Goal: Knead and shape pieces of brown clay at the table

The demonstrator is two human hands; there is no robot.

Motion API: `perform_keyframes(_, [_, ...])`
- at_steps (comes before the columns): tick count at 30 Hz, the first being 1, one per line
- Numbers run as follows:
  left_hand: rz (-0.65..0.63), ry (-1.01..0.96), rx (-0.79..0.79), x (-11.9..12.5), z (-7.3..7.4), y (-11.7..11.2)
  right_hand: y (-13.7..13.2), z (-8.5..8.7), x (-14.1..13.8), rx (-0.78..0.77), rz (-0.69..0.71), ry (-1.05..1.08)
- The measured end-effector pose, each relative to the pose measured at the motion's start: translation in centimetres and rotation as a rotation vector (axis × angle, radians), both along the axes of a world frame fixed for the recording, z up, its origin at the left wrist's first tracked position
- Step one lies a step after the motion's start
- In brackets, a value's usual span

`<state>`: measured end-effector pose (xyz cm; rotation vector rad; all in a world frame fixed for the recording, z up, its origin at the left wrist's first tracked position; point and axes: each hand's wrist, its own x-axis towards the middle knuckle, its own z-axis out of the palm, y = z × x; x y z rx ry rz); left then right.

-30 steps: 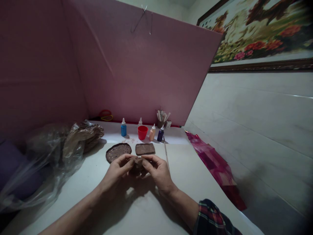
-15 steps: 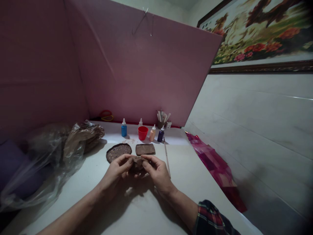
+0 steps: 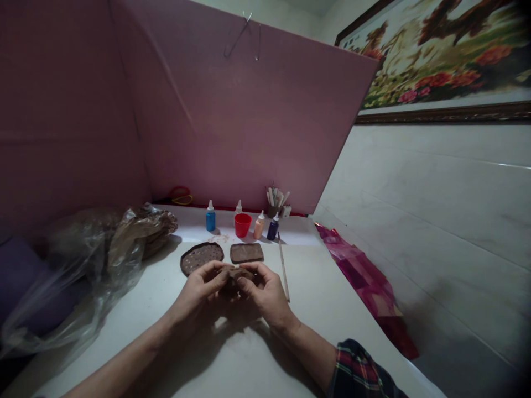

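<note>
Between my two hands, just above the white table, is a lump of brown clay [image 3: 235, 275]. My left hand [image 3: 206, 283] grips its left side, thumb on top and fingers underneath. My right hand [image 3: 265, 290] pinches the right side, its thumb pressed into the near face. Much of the clay's underside is hidden by the fingers. Behind my left hand lies a round, flat clay piece [image 3: 202, 256] with a raised dark rim and many small holes or spots. A rectangular clay slab [image 3: 246, 253] rests just beyond the lump.
A thin stick [image 3: 284, 268] lies right of my hands. Behind stand a red cup [image 3: 243, 225], blue [image 3: 211, 219], peach [image 3: 259, 227] and dark purple bottles [image 3: 272, 228], and a pot of tools [image 3: 274, 210]. Plastic-wrapped clay [image 3: 143, 232] is at left, magenta film [image 3: 365, 276] at right.
My right thumb has slid left and slightly down over the clay, and the lump's top looks reshaped. My left hand has barely moved.
</note>
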<state>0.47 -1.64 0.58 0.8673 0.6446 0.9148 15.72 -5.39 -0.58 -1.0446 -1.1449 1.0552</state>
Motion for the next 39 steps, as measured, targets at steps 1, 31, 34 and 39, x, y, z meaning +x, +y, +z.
perform_keyframes(1, [0.001, 0.008, 0.005, 0.01, 0.07, -0.05, -0.01, 0.1, -0.03, -0.016, 0.003, 0.027])
perform_keyframes(31, [-0.098, -0.001, 0.005, -0.3, -0.24, 0.08, 0.19, 0.17, 0.39, -0.042, 0.091, -0.033])
perform_keyframes(34, [-0.091, 0.001, 0.008, -0.29, -0.16, 0.0, 0.14, 0.23, 0.35, -0.038, 0.083, -0.036])
perform_keyframes(39, [-0.088, -0.012, 0.02, -0.31, -0.35, 0.01, 0.22, 0.1, 0.37, -0.072, 0.059, -0.038])
